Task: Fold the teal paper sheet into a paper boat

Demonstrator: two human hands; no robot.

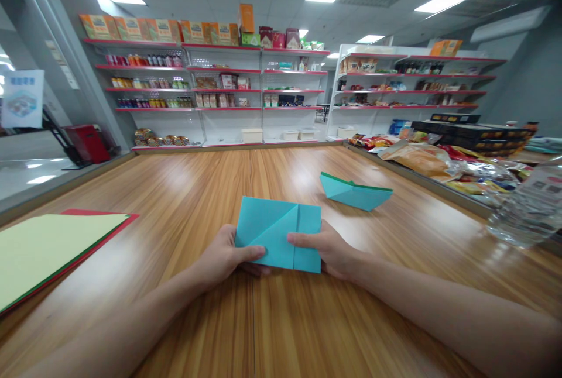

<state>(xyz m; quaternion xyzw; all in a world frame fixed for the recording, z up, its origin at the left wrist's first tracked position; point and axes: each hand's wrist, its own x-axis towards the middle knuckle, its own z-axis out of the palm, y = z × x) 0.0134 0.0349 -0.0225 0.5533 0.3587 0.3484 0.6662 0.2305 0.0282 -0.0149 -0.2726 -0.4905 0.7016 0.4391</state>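
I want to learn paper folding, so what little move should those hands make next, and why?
Maybe the right hand could press its thumb along the upright fold line in the folded, rectangular light-blue paper to sharpen it: that thumb lies across the line, while the left hand holds the opposite side.

Folded sheet: paper, matt and smooth between sharp creases. Paper boat: likewise matt, its sides smooth and crisply folded. Loose sheets: smooth, matt paper. Tabletop: wood-grained, smooth, with a soft gloss. Bottle: clear, glossy plastic. Snack bags: crinkled film, shiny in places. Floor: polished, reflecting bright patches of light.
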